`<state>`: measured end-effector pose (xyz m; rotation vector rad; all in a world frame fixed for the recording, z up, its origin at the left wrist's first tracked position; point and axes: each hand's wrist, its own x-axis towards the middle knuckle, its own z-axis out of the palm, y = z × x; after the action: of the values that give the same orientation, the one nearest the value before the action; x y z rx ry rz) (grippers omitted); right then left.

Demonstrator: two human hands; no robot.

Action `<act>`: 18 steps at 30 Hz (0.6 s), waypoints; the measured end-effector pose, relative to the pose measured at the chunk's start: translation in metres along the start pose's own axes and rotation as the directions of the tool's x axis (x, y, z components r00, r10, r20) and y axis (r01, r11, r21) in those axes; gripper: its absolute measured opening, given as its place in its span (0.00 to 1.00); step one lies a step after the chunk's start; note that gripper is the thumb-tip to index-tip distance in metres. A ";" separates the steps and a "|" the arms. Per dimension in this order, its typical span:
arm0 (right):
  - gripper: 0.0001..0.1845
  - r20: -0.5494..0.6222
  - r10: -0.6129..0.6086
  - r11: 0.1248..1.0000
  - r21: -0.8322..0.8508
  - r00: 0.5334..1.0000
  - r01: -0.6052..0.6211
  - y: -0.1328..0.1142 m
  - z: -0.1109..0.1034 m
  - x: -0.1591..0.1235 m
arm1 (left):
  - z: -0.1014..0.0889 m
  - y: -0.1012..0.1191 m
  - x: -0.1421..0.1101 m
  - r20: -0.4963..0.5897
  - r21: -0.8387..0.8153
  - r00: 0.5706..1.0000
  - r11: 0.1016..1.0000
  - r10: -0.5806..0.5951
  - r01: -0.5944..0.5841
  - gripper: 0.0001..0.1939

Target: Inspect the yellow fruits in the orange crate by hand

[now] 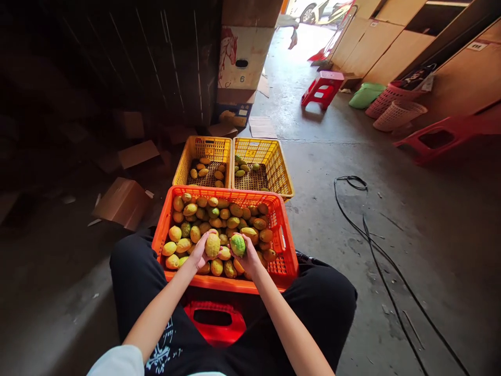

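Over the orange plastic crate [219, 285], both hands hold up fruit side by side. My left hand [199, 253] is closed around a bumpy yellow oval fruit [212, 245], which looks like a citron. A greener, yellow-tipped fruit [237, 244] of the same kind sits in the grip of my right hand [249, 253]. Many yellow and greenish fruits [190, 209] lie beneath the hands in the crate. Behind it stand two yellow crates: the left crate [182, 159] holds several yellow fruits [202, 172], the right crate [284, 167] several greener fruits [240, 171].
A red stool [214, 322] is between my knees, under the crate's near side. Cardboard pieces [123, 202] lie on the left floor. A black cable [376, 245] curls on the right. Farther back are a pink-topped stool [323, 89], baskets [399, 115] and stacked boxes [248, 57].
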<state>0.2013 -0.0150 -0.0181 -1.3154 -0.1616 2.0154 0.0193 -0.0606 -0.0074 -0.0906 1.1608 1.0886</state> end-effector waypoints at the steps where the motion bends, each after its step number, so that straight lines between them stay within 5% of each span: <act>1: 0.13 -0.003 -0.009 1.000 0.002 1.000 0.009 0.000 0.000 0.000 | -0.001 -0.001 0.001 0.004 0.006 1.000 1.000 0.003 -0.003 0.12; 8: 0.22 0.058 -0.135 0.991 0.006 0.989 0.135 0.007 0.000 -0.001 | -0.005 -0.012 0.008 -0.030 0.095 0.991 0.987 0.130 -0.126 0.28; 13: 0.23 -0.014 -0.188 0.979 0.082 0.982 0.189 0.009 0.001 0.003 | -0.004 -0.005 0.002 -0.041 0.047 0.995 0.995 0.091 -0.089 0.26; 18: 0.17 0.034 -0.158 0.987 0.025 0.987 0.157 0.008 -0.004 0.010 | -0.005 0.003 -0.003 -0.056 -0.039 0.992 0.993 0.111 -0.113 0.21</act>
<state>0.1982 -0.0160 -0.0308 -1.2139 -0.2511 1.9027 0.0138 -0.0639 -0.0060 -0.0890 1.2032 1.2168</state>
